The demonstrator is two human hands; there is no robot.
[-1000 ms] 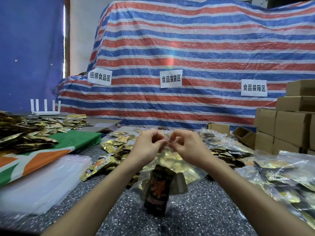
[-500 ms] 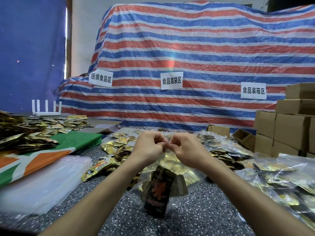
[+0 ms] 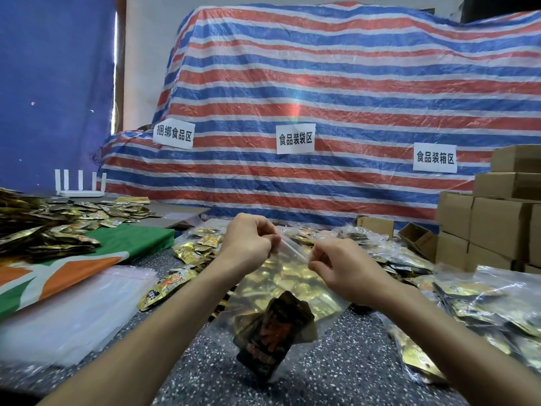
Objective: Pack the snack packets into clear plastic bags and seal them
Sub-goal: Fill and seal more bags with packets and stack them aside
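Over the tabletop [image 3: 351,364], my left grip [image 3: 248,244] and right grip [image 3: 341,269], just now together, pinch the clear bag [image 3: 292,284] mouth further apart, so sealing looks underway

clear bag [image 3: 295,291]: top strip stretched between left fingers [image 3: 270,239] and right fingers [image 3: 317,260], body hanging below them
gold packets [image 3: 273,278]: inside, under the fingers
dark packet [image 3: 272,332]: bag's bottom, tilted
loose packets [image 3: 199,250]: heaped left of the fingers
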